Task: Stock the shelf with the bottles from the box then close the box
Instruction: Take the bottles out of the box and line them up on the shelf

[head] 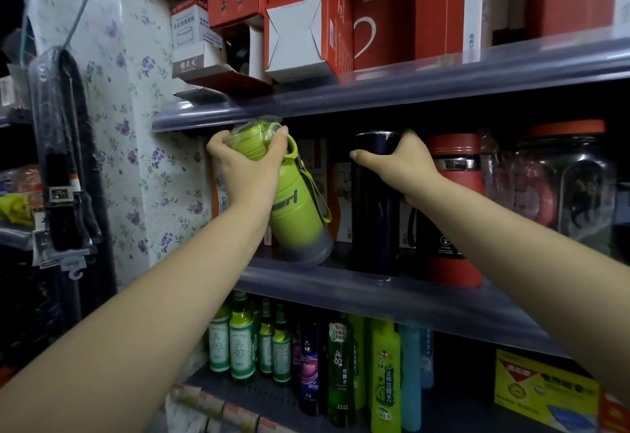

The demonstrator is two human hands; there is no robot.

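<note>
Both forearms reach mid-frame: left hand [245, 163] grips tilted green bottle [293, 200], right hand [395, 159] grips dark bottle [375, 207]; stocking shelf [392, 287], next stand green upright.

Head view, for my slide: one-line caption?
Left hand tilts green bottle onto shelf; right hand grips dark flask.

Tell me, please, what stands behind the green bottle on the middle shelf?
Behind the green bottle, tilted in the left hand, printed cartons stand against the back of the middle shelf. The bottle and hand cover most of them, so their contents cannot be told.
</note>
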